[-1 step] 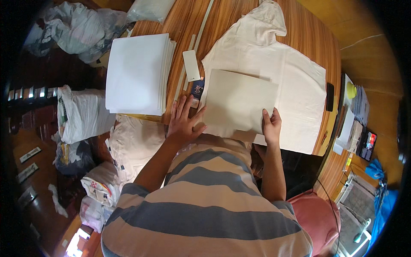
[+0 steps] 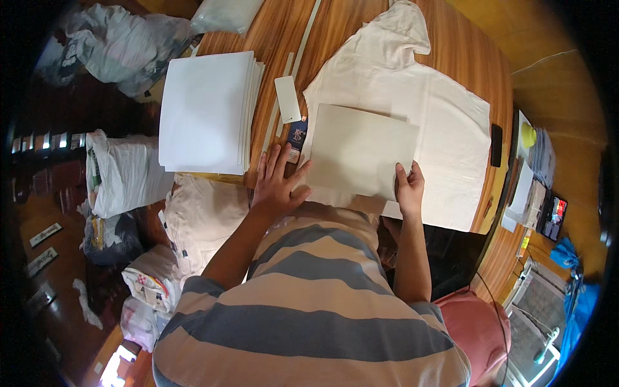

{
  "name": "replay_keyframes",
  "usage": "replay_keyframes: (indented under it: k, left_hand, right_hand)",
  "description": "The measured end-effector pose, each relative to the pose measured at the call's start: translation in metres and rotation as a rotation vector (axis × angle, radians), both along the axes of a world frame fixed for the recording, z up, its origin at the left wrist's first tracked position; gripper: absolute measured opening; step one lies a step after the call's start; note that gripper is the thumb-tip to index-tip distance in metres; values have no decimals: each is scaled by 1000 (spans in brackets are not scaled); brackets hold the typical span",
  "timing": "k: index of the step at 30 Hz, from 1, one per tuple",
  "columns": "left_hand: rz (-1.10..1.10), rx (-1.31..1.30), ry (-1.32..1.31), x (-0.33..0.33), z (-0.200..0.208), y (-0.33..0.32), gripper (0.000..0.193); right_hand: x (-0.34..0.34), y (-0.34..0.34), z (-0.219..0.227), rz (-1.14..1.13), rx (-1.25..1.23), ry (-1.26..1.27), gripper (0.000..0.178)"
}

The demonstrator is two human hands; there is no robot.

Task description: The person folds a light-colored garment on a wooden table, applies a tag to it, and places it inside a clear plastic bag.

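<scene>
A cream garment (image 2: 451, 129) lies spread on the wood-grain table, one sleeve reaching toward the far side. On it rests a flat, pale grey-beige sheet of board (image 2: 364, 148). My right hand (image 2: 409, 187) grips the board's lower right edge, thumb on top. My left hand (image 2: 278, 180) lies with fingers spread at the garment's left edge, beside the board's lower left corner. Just beyond those fingers is a dark blue hang tag (image 2: 296, 137), partly covered. A white card with a small hole (image 2: 287, 99) lies past the tag.
A stack of white sheets (image 2: 206, 113) stands at the table's left. At its right edge lies a black phone (image 2: 496, 146). Folded cream garments (image 2: 206, 219) and stuffed plastic bags (image 2: 122, 171) are on the left. A red cushioned seat (image 2: 474, 332) is at lower right.
</scene>
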State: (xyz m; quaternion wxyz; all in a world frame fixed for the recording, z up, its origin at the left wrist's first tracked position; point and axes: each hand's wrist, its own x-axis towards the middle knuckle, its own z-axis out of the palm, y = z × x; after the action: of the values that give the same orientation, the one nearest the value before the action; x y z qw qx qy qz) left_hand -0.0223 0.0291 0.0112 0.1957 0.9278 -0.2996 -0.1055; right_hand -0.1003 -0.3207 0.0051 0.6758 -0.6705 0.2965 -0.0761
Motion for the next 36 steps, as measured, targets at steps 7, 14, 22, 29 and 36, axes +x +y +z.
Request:
replay_keyframes:
  k: [7,14,22,29,36]
  left_hand:
    - [3,-28,-76,-2,-8,1,66]
    - [21,-76,-121,-3,-4,0,63]
    - [40,-87,-158,-6,-11,-1,62]
    - [41,-136,-220,-7,-24,0,65]
    - [41,-127,-256,-6,-21,-3,62]
  right_hand:
    - [18,1,-2,19,-61,-6,17]
    - [15,0,-1,36,-55,-29,22]
    - [20,1,-15,38,-33,-2,24]
    - [20,1,-20,31,-32,-23,34]
    - [24,7,27,215,-1288,433,70]
